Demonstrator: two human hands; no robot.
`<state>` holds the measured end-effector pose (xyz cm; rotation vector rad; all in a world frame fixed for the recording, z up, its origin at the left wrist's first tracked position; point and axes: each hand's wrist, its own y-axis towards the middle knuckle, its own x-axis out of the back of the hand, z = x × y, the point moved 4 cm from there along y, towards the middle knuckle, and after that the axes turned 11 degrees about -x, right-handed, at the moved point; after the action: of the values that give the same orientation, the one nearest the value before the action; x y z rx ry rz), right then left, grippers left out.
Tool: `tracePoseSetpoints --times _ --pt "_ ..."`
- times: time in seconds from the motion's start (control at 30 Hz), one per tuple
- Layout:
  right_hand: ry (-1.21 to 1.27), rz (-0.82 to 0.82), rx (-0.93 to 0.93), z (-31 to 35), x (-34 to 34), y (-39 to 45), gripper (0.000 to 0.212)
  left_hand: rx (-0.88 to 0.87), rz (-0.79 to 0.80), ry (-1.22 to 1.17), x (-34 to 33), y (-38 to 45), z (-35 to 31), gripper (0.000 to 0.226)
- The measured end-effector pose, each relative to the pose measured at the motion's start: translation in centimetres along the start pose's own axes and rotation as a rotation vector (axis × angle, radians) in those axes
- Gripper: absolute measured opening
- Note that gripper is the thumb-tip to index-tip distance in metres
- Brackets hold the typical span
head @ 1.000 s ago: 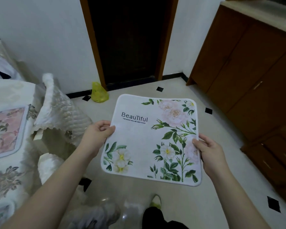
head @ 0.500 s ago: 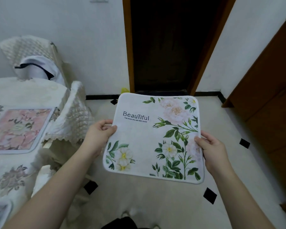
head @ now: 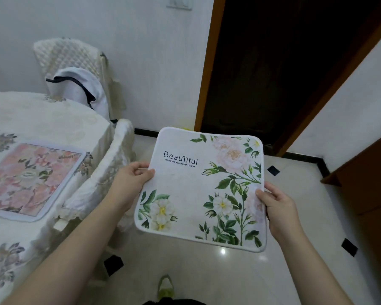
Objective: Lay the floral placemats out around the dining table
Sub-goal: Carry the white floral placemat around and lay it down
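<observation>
White cloth, green sprigs: the floral placemat point(head: 201, 186) hangs flat between both hands, left hand point(head: 129, 183) and right hand point(head: 277, 208) each pinching a side edge, likely keeping it level. Left of them, a pink placemat point(head: 31, 177) lies on the counter point(head: 53, 119).

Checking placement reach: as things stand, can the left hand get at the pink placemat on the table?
Probably not: the left hand grips the white placemat, and a covered chair stands before the pink placemat.

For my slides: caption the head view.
Both hands hold a white floral placemat beside the table.
</observation>
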<state>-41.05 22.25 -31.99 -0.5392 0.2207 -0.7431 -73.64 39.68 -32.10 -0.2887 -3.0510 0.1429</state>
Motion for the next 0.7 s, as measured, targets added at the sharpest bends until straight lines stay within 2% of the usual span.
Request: tracePoseSetpoints --times 0.3,0.57,0.7 --pt "-0.026 0.044 -0.014 4.5 -6.1 7.4 0.036 -0.03 -0.07 -0.001 1.1 8.7 -1.0 0.013" --pt "-0.071 0.095 -0.003 9.1 -8.5 16.8 0.036 -0.01 -0.111 0.066 -1.9 16.4 -0.7 0.011" --pt "-0.077 0.141 -0.008 12.5 -9.5 22.0 0.029 0.011 -0.162 0.104 -4.2 20.3 -1.1 0.011"
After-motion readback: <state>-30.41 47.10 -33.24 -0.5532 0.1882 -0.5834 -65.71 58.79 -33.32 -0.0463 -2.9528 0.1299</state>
